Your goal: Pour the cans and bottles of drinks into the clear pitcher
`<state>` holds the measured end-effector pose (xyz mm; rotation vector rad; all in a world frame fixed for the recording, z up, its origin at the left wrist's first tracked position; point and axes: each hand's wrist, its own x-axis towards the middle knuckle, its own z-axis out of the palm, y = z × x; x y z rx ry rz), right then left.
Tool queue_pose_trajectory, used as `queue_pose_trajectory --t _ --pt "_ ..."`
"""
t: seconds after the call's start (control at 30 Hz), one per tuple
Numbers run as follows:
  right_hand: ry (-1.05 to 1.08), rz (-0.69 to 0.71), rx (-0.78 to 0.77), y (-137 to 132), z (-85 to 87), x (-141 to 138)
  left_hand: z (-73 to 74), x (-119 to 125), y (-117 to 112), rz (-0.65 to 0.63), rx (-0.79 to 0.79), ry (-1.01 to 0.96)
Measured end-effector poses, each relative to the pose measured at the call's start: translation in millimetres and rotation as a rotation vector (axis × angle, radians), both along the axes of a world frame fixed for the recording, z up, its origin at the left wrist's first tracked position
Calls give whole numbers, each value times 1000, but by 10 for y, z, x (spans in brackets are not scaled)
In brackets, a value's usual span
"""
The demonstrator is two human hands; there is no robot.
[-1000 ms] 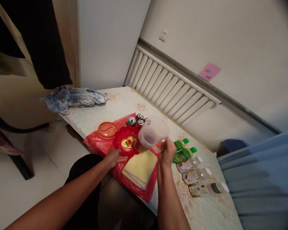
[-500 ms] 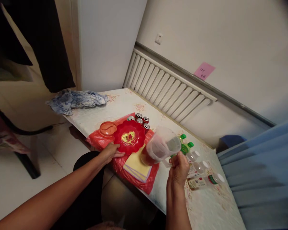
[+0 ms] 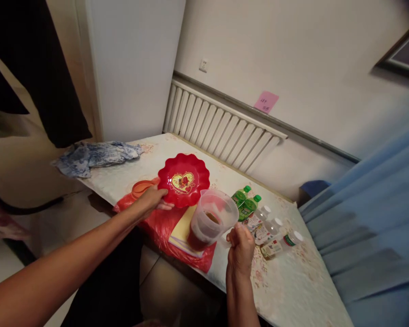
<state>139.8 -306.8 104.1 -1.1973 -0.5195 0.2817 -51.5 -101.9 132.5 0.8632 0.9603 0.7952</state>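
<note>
My left hand (image 3: 156,198) grips the near edge of a red scalloped plate (image 3: 197,175), which has a yellow heart print in its middle. The plate is held above the table and tilted toward me. In my right hand (image 3: 241,243) is the handle of a clear plastic pitcher (image 3: 221,204) with dark reddish-brown liquid at its bottom. The pitcher stands or hovers over yellow paper (image 3: 181,227); I cannot tell whether it touches. Its rim is close to the plate's right edge. A red plastic bag (image 3: 155,227) lies beneath the paper.
An orange bowl (image 3: 140,187) sits left of the plate. Right of the pitcher lie green-capped bottles (image 3: 248,208) and several clear white-capped bottles (image 3: 266,232). A blue-patterned cloth (image 3: 97,156) lies at the table's far left. A radiator (image 3: 218,122) and a blue curtain (image 3: 371,236) border the table.
The red plate has come up and away from me and now hides the cans seen behind it before. The pitcher is more upright and nearer to me. The view has shifted to the right.
</note>
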Motion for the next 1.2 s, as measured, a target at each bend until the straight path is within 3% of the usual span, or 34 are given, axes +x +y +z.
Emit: queue_pose_trajectory --t 0.23,0.5,0.8,1.2 --pt "15 45 4 -68 -13 -45 601 55 -9 -114 258 115" --pt "8 49 -72 -90 -56 -115 968 196 -107 -143 360 116" --pt "2 86 -24 -23 -118 -112 1034 379 -367 -241 447 111" --pt "37 70 -26 -47 -53 -133 1063 323 -574 -287 769 194"
